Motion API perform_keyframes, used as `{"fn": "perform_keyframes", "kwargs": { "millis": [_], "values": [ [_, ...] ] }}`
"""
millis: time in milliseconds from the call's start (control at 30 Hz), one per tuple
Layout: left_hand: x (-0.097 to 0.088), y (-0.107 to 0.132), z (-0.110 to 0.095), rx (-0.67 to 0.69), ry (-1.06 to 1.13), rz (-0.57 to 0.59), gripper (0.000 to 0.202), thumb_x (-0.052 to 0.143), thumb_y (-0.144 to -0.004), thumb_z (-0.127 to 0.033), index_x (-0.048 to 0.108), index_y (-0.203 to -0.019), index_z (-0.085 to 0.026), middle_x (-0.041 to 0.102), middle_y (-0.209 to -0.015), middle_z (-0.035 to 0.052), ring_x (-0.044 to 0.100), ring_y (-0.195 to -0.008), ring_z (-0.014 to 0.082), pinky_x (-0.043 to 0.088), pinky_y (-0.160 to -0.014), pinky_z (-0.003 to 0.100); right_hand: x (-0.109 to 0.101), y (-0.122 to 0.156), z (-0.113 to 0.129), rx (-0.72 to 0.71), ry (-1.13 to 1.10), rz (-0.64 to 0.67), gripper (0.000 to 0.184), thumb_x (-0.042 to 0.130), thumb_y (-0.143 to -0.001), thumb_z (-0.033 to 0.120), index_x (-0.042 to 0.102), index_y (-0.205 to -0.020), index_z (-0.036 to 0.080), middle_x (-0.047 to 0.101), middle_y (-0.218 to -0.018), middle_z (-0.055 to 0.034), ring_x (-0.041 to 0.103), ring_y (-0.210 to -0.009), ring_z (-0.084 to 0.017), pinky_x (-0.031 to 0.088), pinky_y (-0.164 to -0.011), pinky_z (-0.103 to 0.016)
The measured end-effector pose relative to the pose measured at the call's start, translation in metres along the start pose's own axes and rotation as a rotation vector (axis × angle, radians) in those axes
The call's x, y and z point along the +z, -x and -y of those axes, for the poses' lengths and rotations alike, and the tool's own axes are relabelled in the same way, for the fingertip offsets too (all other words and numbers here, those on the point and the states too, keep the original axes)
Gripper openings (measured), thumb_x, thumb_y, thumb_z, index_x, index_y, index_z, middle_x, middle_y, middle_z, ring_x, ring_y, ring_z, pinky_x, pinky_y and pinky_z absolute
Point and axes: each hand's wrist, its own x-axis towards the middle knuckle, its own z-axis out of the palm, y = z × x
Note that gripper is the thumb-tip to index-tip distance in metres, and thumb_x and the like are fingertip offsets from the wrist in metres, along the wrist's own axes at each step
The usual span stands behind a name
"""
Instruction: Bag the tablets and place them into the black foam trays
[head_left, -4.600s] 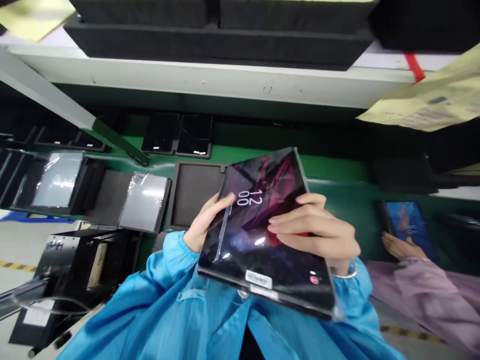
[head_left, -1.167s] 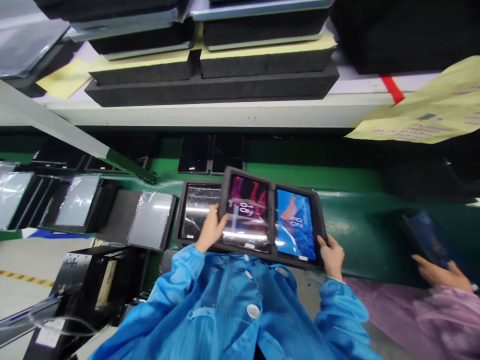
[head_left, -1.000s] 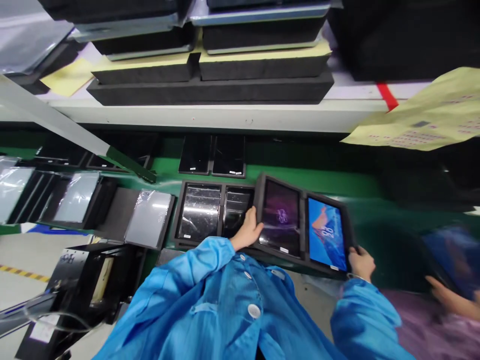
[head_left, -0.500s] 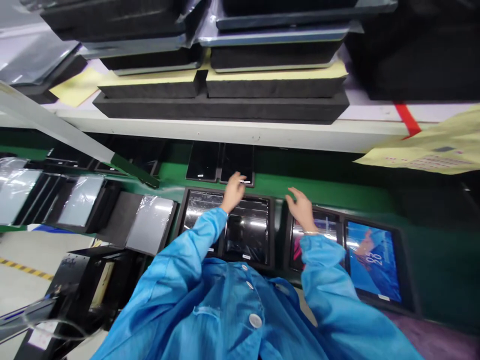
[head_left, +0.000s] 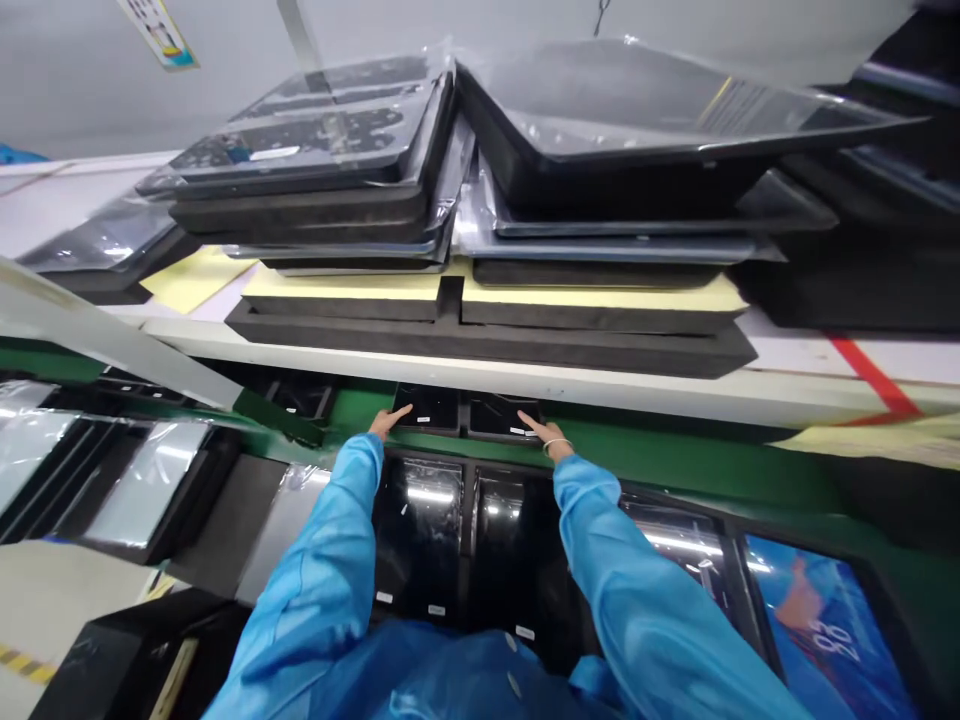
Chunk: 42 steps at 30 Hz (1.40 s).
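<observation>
Tablets (head_left: 429, 405) between left grip (head_left: 384, 423), right grip (head_left: 551, 437)

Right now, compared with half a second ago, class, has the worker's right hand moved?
Yes: judged against the fixed shelf, the right hand has moved left and forward, to the dark tablet beneath.

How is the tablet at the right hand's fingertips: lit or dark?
Dark: no picture shows on the tablet; whether it's powered, I can't tell.
</observation>
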Motion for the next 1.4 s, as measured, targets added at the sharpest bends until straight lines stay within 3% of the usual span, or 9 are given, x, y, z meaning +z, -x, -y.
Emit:
{"fn": "perform_keyframes", "kwargs": {
  "millis": [200, 533, 633, 733, 867, 967, 1133, 1233, 1400],
  "values": [
    [-0.015, 0.054, 0.026, 0.036, -0.008, -0.070, 0.041, 0.069, -0.096, -0.043, 0.065, -0.126, -0.016, 0.067, -0.131, 0.0117, 0.067, -0.117, 0.0264, 0.056, -0.101, 0.049, -0.046, 0.042, -0.032, 0.003, 0.003, 0.014, 0.033, 0.069, -0.099, 0.042, 0.067, -0.118, 0.016, 0.069, -0.118, -0.0076, 0.069, -0.103, -0.023, 0.060, -0.090, -0.044],
    [-0.062, 0.256, 0.151, 0.189, -0.406, -0.195, 0.035, 0.079, -0.072, -0.057, 0.068, -0.072, -0.024, 0.064, -0.083, 0.0076, 0.071, -0.091, 0.0366, 0.058, -0.091, 0.051, -0.085, 0.266, -0.145, -0.189, 0.256, -0.194, 0.073, 0.055, -0.075, 0.091, 0.074, -0.090, 0.022, 0.062, -0.085, -0.0104, 0.067, -0.088, -0.036, 0.056, -0.085, -0.056],
    [-0.039, 0.269, 0.155, 0.243, -0.534, -0.278, 0.048, 0.068, -0.085, -0.055, 0.072, -0.113, -0.016, 0.061, -0.130, 0.0240, 0.056, -0.134, 0.0475, 0.045, -0.113, 0.063, -0.064, 0.285, -0.134, -0.252, 0.395, -0.259, 0.086, 0.041, -0.087, 0.084, 0.067, -0.131, 0.015, 0.060, -0.124, -0.0257, 0.055, -0.122, -0.050, 0.042, -0.103, -0.070],
    [0.012, 0.260, 0.138, 0.328, -0.637, -0.276, 0.080, 0.064, -0.091, -0.056, 0.048, -0.153, -0.008, 0.027, -0.168, 0.0302, 0.017, -0.158, 0.0528, 0.020, -0.123, 0.074, -0.021, 0.275, -0.106, -0.349, 0.518, -0.181, 0.092, 0.044, -0.094, 0.073, 0.037, -0.159, 0.008, 0.029, -0.164, -0.0301, 0.019, -0.155, -0.049, 0.019, -0.121, -0.070],
    [0.078, 0.242, 0.109, 0.321, -0.980, -0.144, 0.092, 0.065, -0.092, -0.052, 0.029, -0.165, -0.009, 0.015, -0.173, 0.0298, 0.012, -0.156, 0.0612, 0.022, -0.112, 0.086, 0.037, 0.247, -0.076, -0.361, 0.639, -0.037, 0.107, 0.063, -0.087, 0.068, 0.021, -0.164, 0.006, 0.003, -0.171, -0.0338, -0.007, -0.158, -0.052, 0.006, -0.119, -0.076],
    [0.089, 0.240, 0.096, 0.301, -1.023, -0.135, 0.087, 0.066, -0.092, -0.040, 0.029, -0.165, -0.011, 0.017, -0.172, 0.0305, 0.014, -0.154, 0.0636, 0.030, -0.105, 0.088, 0.052, 0.238, -0.064, -0.300, 0.678, 0.025, 0.118, 0.077, -0.077, 0.056, 0.016, -0.165, 0.010, 0.000, -0.170, -0.0357, -0.007, -0.156, -0.056, 0.007, -0.115, -0.081],
    [0.026, 0.243, 0.080, 0.365, -0.965, -0.036, 0.087, 0.067, -0.091, -0.032, 0.027, -0.167, -0.018, 0.040, -0.164, 0.0279, 0.050, -0.143, 0.0493, 0.053, -0.104, 0.059, 0.021, 0.253, -0.046, -0.251, 0.608, 0.069, 0.123, 0.079, -0.067, 0.034, 0.010, -0.168, 0.014, 0.010, -0.171, -0.0303, 0.009, -0.156, -0.055, 0.021, -0.116, -0.076],
    [-0.030, 0.235, 0.068, 0.390, -0.899, -0.027, 0.084, 0.050, -0.096, -0.020, 0.008, -0.169, -0.016, 0.074, -0.125, 0.0214, 0.077, -0.100, 0.0296, 0.059, -0.085, 0.037, -0.018, 0.254, -0.032, -0.236, 0.495, 0.047, 0.111, 0.066, -0.071, 0.028, 0.013, -0.167, 0.009, 0.046, -0.157, -0.0281, 0.051, -0.140, -0.045, 0.045, -0.109, -0.057],
    [-0.105, 0.218, 0.048, 0.413, -0.844, -0.113, 0.074, 0.051, -0.096, -0.020, 0.028, -0.165, -0.011, 0.078, -0.091, 0.0112, 0.074, -0.078, 0.0248, 0.056, -0.079, 0.032, -0.104, 0.245, -0.005, -0.163, 0.293, -0.023, 0.072, 0.058, -0.062, 0.027, 0.069, -0.131, 0.011, 0.076, -0.081, -0.0097, 0.072, -0.076, -0.030, 0.056, -0.083, -0.044]
  ]
}}
